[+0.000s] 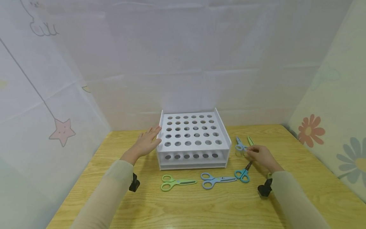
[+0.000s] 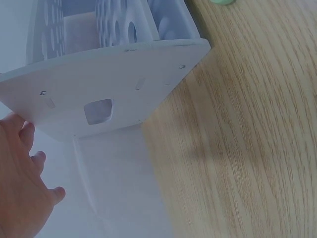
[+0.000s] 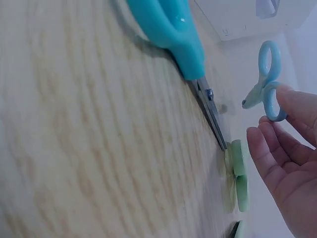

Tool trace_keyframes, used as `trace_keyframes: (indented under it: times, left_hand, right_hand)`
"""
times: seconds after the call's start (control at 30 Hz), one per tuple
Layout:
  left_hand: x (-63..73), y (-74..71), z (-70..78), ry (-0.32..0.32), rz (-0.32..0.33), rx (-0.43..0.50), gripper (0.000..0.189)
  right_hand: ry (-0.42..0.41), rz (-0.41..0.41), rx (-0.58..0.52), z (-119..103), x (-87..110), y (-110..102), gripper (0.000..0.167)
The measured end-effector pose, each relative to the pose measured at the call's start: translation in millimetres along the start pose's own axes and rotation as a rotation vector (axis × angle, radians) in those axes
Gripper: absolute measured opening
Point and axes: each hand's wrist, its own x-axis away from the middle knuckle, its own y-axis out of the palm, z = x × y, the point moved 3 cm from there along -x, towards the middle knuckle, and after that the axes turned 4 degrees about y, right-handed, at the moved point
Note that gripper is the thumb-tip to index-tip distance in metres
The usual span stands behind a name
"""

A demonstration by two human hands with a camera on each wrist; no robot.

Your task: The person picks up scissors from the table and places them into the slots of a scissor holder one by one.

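Note:
My left hand rests its fingertips on the upper left side of a white rack with rows of round holes. In the left wrist view those fingers are spread along the rack's side panel. To the right of the rack, my right hand pinches one finger loop of light blue scissors between thumb and fingers. The right wrist view has the scissors hanging by that loop, above the green scissors. Teal scissors lie near the right hand, which partly hides the green scissors in the head view.
In front of the rack, green scissors and another light blue pair lie on the wooden table, blades to the right. A yellow-green piece shows beside the right wrist. Printed cloth walls the table's back and sides.

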Motion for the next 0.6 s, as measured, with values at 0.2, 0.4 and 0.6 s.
trace_keyframes:
  times: [0.2,0.4,0.6]
  left_hand:
    - [0.4,0.0,0.4,-0.002,0.001,0.003,0.055]
    - [0.9,-0.1,1.3,-0.001,0.003,0.012,0.055]
    - [1.0,0.0,1.1,0.001,0.008,0.016,0.055]
  right_hand:
    - [-0.012,0.022,-0.035,-8,2.4,-5,0.042]
    - [-0.053,0.049,-0.085,-19,3.6,-14,0.042]
    - [-0.079,0.091,-0.106,-30,3.5,-23,0.043]
